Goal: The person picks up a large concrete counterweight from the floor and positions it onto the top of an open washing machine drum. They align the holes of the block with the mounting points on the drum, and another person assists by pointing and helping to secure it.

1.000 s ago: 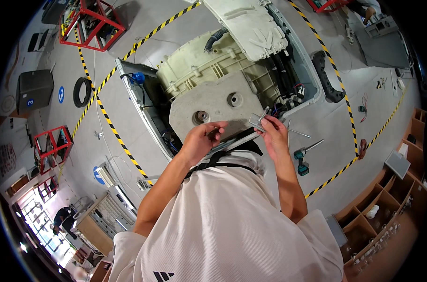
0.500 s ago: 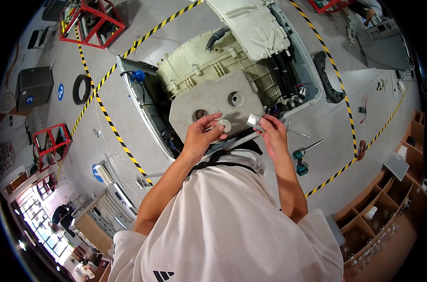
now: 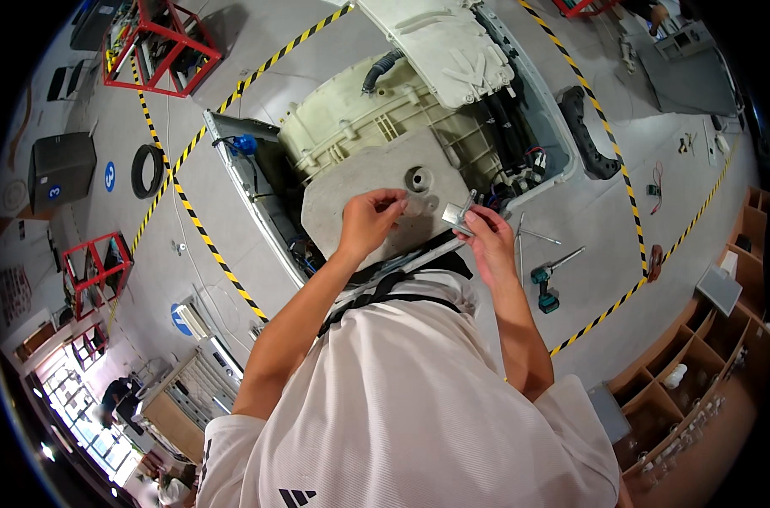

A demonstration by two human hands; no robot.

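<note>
In front of me stands an opened washing machine with a cream plastic tub point(image 3: 338, 127). A grey concrete counterweight point(image 3: 338, 207) lies on its near side, with a round bolt recess point(image 3: 418, 179) showing. Above the counterweight is my left hand point(image 3: 370, 224), its fingers pinched together. Whatever they hold, if anything, is hidden. My right hand point(image 3: 489, 245) grips a small silver metal bracket point(image 3: 455, 217) between thumb and fingers, over the counterweight's right edge. A thin rod-like part sticks up from the bracket.
On the floor at the right lie a teal cordless drill point(image 3: 545, 286) and a T-shaped metal tool point(image 3: 520, 241). A black curved part point(image 3: 587, 140) is beyond the cabinet. At the left are a black rubber ring point(image 3: 147, 171) and red frames point(image 3: 97, 269). Wooden compartments point(image 3: 656, 406) stand lower right.
My left hand has risen slightly, its fingers closing, and the clear round piece seen in it earlier no longer shows. My right hand keeps the bracket in nearly the same place.
</note>
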